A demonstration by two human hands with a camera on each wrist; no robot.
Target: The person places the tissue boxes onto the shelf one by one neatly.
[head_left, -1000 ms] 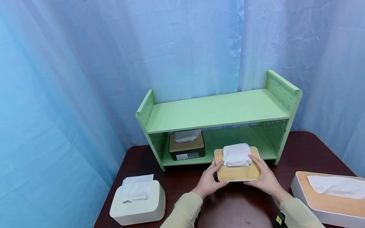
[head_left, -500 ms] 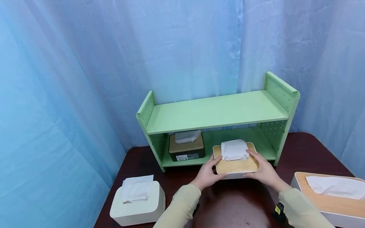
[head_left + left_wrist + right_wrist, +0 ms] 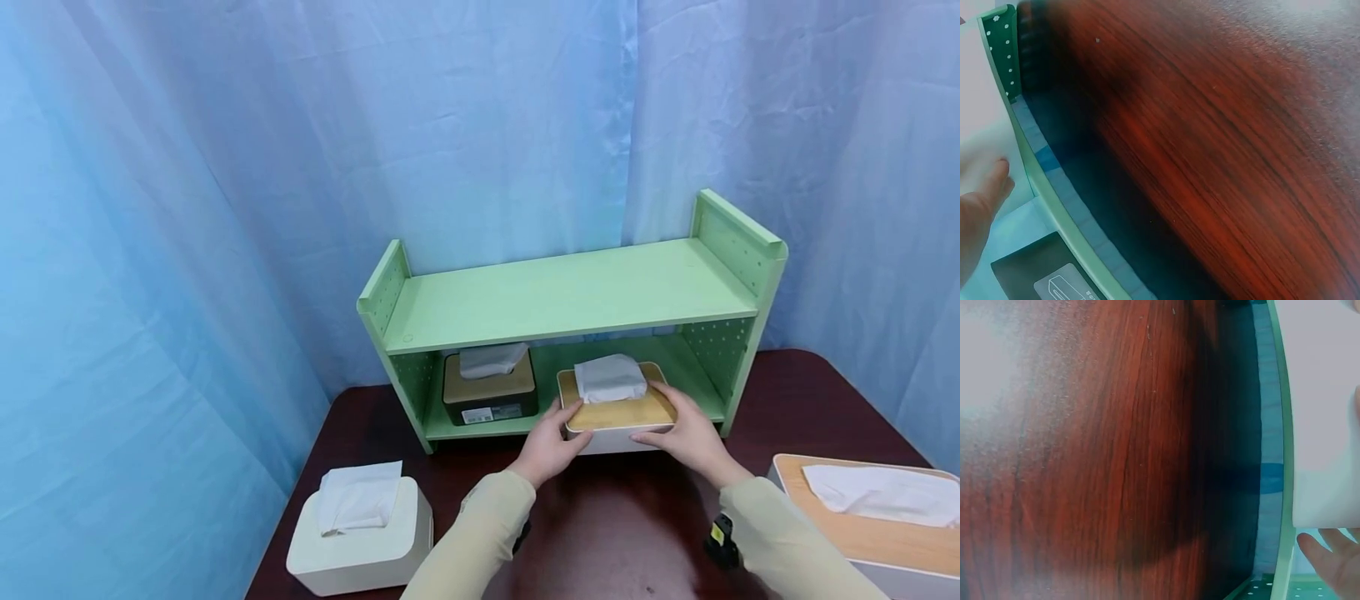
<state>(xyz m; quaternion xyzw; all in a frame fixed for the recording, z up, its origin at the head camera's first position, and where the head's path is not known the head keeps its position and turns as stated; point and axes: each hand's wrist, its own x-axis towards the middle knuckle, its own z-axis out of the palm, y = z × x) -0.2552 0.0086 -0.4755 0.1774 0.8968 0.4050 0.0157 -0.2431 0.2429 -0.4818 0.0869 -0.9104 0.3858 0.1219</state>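
Note:
Between both hands is a tissue box [image 3: 622, 412] with a pale wooden lid, white sides and a white tissue on top. It overlaps the front edge of the green shelf unit's lower board [image 3: 562, 360]. My left hand [image 3: 546, 446] grips the box's left end, thumb toward the front. At the opposite end my right hand [image 3: 692, 437] holds it, fingers up by the lid and thumb at the front. In the left wrist view the fingers [image 3: 994, 184] lie against the white side [image 3: 985, 106]. The right wrist view shows fingers [image 3: 1316, 553] at the box's corner.
A dark tissue box [image 3: 491, 410] with a wooden lid sits at the left of the lower board. On the brown table [image 3: 600, 533], a white tissue box [image 3: 390, 546] stands at left and a long wooden-topped one [image 3: 862, 508] at right. Blue curtains [image 3: 487, 125] hang behind.
Both hands have carried the wooden-lidded tissue box forward onto the lower board's front edge. Its tilt has lessened, and more of its white front side now shows.

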